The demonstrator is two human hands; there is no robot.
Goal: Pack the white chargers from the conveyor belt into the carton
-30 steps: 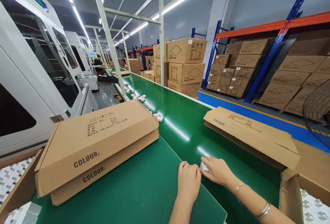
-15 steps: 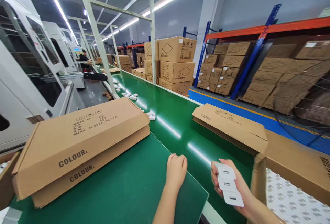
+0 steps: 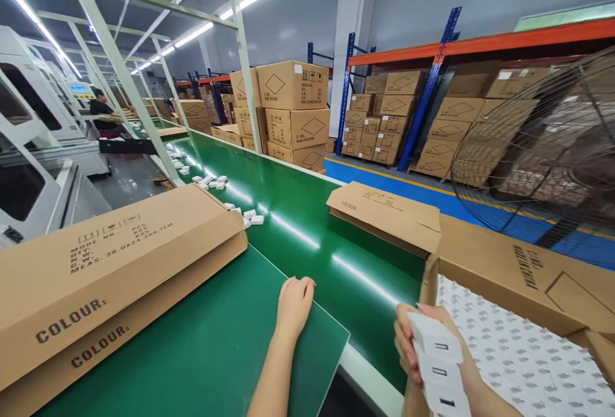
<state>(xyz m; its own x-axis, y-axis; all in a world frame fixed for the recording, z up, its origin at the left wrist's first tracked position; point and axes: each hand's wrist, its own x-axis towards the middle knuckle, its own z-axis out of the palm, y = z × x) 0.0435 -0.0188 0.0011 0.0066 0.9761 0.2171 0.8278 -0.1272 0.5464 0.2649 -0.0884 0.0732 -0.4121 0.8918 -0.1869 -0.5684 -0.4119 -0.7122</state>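
Note:
My right hand [image 3: 468, 362] is closed around a row of white USB chargers [image 3: 439, 372], three of them showing their slots towards me. It is at the left edge of an open carton [image 3: 509, 276], whose white insert [image 3: 523, 353] bears rows of small grey marks. At the far edge of a green tabletop [image 3: 206, 340] rests my left hand [image 3: 294, 305], fingers curled in and partly hidden. Loose white pieces [image 3: 252, 217] lie beyond it on the green conveyor belt [image 3: 307, 212].
Two stacked flat cardboard boxes [image 3: 144, 263] occupy the tabletop's left side. A carton flap [image 3: 384, 209] overhangs the belt. A wire fan [image 3: 533, 148] stands beyond the carton on the right. Farther back are stacked cartons [image 3: 295, 116], and a person [image 3: 100, 106] sits far left.
The view has swung right, bringing more of the open carton into sight. My right hand has moved closer to the carton with the chargers, which are tilted more upright. My left hand stays at the tabletop's edge.

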